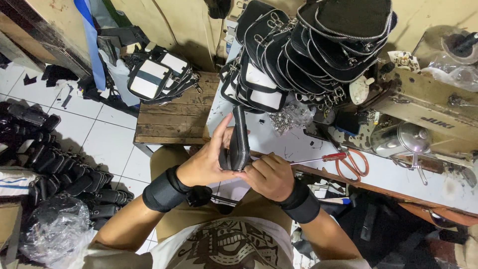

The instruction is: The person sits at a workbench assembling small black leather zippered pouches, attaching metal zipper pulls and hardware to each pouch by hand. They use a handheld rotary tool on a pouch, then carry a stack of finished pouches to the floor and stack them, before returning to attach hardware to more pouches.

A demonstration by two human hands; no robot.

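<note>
I see a small black zip pouch (238,144) held upright on its edge just above my lap, in front of the near edge of the white work table (398,177); its zipper runs up the narrow side facing the camera. My left hand (206,162) wraps around the pouch from the left, thumb raised along its side and the fingers closed behind it, so it is gripping the pouch firmly. My right hand (269,174) presses against the lower right corner of the pouch, fingers curled tight; it also holds a thin red-handled tool (318,159) whose metal shaft runs from the fist toward the right. Whether the tip touches the pouch I cannot tell. Both wrists wear wide black bands.

Just beyond the tool, orange-handled scissors (353,164) lie on the table. Farther back on the table a tall heap of finished black pouches (308,50) leans over, some with white panels and metal zip pulls, with a small tangle of metal clips (294,117) at its foot. To the right stands a beige sewing machine (423,109). Left of the table sits a low wooden stool (172,119) carrying more black-and-white pouches (159,74). On the tiled floor (99,129) at far left lie a row of black bags (64,169) and a crumpled clear plastic bag (55,229).
</note>
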